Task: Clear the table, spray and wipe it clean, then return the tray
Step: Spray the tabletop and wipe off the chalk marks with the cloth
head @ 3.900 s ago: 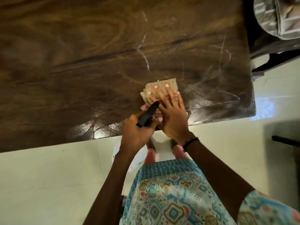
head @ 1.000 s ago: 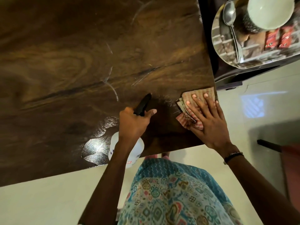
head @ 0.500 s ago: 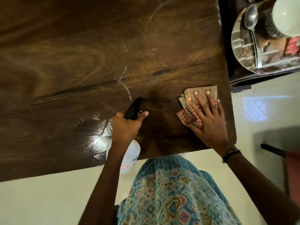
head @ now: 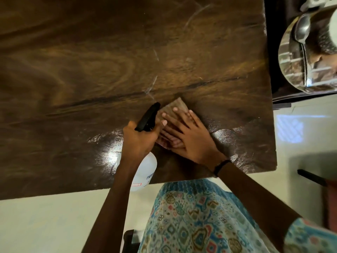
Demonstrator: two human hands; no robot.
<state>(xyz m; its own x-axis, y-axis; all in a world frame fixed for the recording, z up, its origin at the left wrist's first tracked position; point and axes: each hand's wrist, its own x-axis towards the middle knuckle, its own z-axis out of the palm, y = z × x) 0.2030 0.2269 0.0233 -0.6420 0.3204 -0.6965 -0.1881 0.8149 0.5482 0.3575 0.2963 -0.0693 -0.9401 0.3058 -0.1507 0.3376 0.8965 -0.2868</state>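
Right hand (head: 191, 141) flat with fingers straight, pressing folded cloth (head: 174, 111) onto wooden table (head: 91, 79) near its near edge, left hand (head: 139, 138) gripping spray bottle (head: 145, 168) just left of cloth, steel tray (head: 291, 57) far right

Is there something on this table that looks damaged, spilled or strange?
Nothing is spilled. The dark wooden table has pale scratch-like streaks above the folded cloth, and a wet sheen near the front edge. The spray bottle hangs off that edge, held in the left hand.
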